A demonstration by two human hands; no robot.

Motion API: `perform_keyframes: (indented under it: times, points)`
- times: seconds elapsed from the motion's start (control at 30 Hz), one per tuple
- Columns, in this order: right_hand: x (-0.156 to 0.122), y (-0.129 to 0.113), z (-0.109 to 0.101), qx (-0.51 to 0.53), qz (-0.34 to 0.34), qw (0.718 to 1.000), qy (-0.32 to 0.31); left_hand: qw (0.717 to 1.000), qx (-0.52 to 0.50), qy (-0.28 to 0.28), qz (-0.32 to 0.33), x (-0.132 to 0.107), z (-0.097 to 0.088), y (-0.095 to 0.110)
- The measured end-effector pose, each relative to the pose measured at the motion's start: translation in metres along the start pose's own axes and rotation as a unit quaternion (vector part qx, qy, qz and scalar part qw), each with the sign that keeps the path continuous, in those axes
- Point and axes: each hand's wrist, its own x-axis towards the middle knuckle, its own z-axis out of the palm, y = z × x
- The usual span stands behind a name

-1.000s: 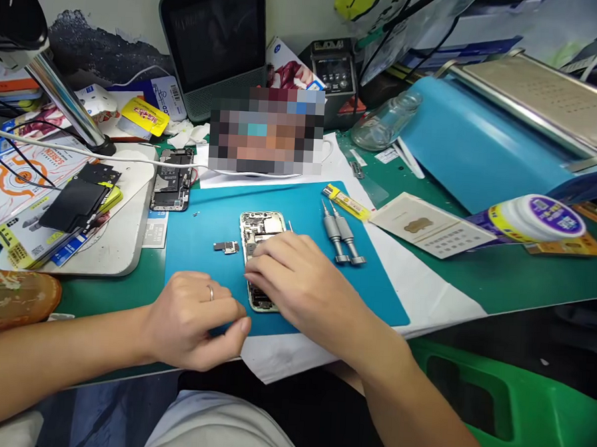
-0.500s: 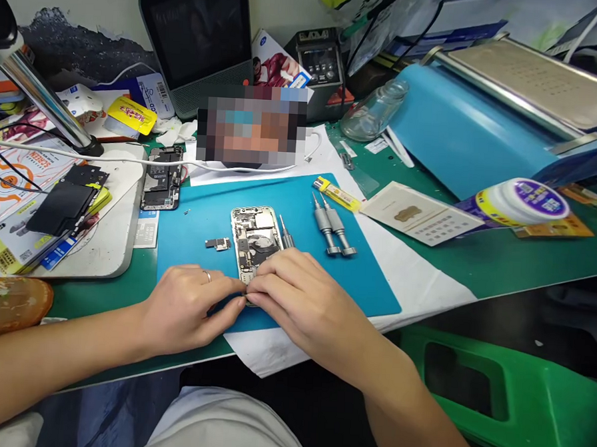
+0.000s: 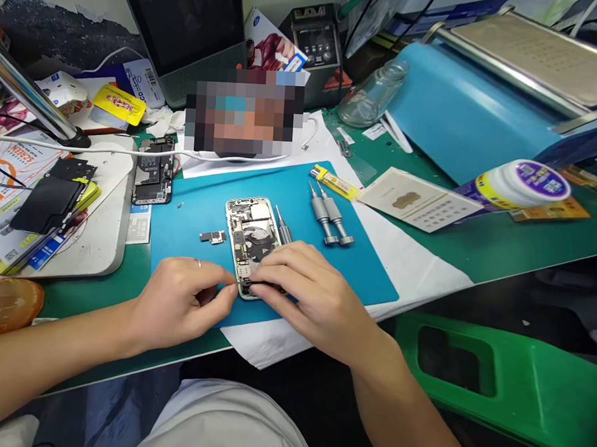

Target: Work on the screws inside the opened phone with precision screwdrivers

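An opened phone (image 3: 249, 233) with its inner parts bare lies lengthwise on a blue mat (image 3: 199, 205). My left hand (image 3: 179, 302), a ring on one finger, has its fingers curled and its thumb and forefinger pinched at the phone's near left corner. My right hand (image 3: 306, 288) covers the phone's near end, fingers bent and pressed together on it; its thumb is hidden. A small loose part (image 3: 213, 236) lies on the mat left of the phone. A thin screwdriver (image 3: 282, 227) lies right beside the phone.
Two metal screwdrivers (image 3: 330, 221) and a yellow strip (image 3: 331, 182) lie on the mat's right side. A second opened phone (image 3: 154, 170) sits at the left. A glass jar (image 3: 369, 102), a white tub (image 3: 525, 183) and a card (image 3: 415, 203) stand farther right. A green stool (image 3: 515, 378) is below the table edge.
My right hand slid from the phone's middle back to its near end. My left hand came in from the mat's edge and took the phone's near left corner.
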Motion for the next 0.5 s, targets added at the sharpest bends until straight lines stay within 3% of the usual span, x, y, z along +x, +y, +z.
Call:
perform_keyframes:
  times: [0.33,0.5]
  points:
    - [0.000,-0.001,0.003,-0.013,-0.033,0.999,0.014,0.999,-0.034,-0.015,-0.016,0.003,-0.004,0.003]
    - [-0.003,0.004,-0.005,-0.050,-0.017,0.998,-0.017,0.998,0.035,0.008,0.053,-0.001,-0.002,0.004]
